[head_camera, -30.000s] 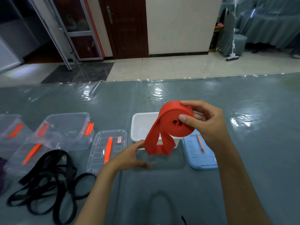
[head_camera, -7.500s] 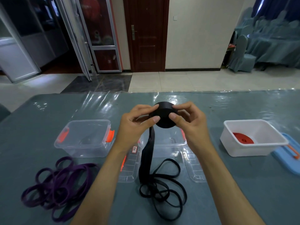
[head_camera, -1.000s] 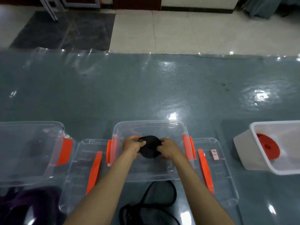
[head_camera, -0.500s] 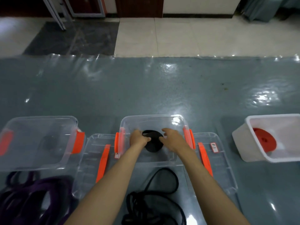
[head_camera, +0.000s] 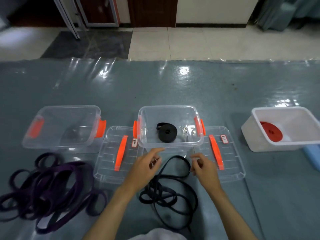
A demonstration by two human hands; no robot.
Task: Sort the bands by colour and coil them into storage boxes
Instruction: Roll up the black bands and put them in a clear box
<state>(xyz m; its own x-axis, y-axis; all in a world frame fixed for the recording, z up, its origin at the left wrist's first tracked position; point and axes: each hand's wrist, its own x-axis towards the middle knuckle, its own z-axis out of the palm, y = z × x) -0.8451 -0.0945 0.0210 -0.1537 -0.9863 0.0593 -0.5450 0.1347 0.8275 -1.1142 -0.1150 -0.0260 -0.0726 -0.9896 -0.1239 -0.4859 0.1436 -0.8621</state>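
Near: we are finding the loose black bands (head_camera: 166, 191) lying tangled between and just below both hands | Mid: left hand (head_camera: 147, 168) and right hand (head_camera: 203, 168) are hovering apart, fingers loosely curled, holding nothing; the top loop is lying left-right between them, about equally near to both | Far: the coiled black band (head_camera: 167, 132) is resting in the middle clear box (head_camera: 170, 144).

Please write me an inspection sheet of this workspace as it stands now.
Surface: grey-blue table under glossy clear film.
Job's things: coiled black band in middle clear plastic box; coiled red band in white tub; loose black bands; loose purple bands; left clear box.
Clutter: two clear lids with orange handles; blue lid.
Grippers: left hand and right hand open, holding nothing.
Cables: nothing seen.
Surroundings: tiled floor, brown door.
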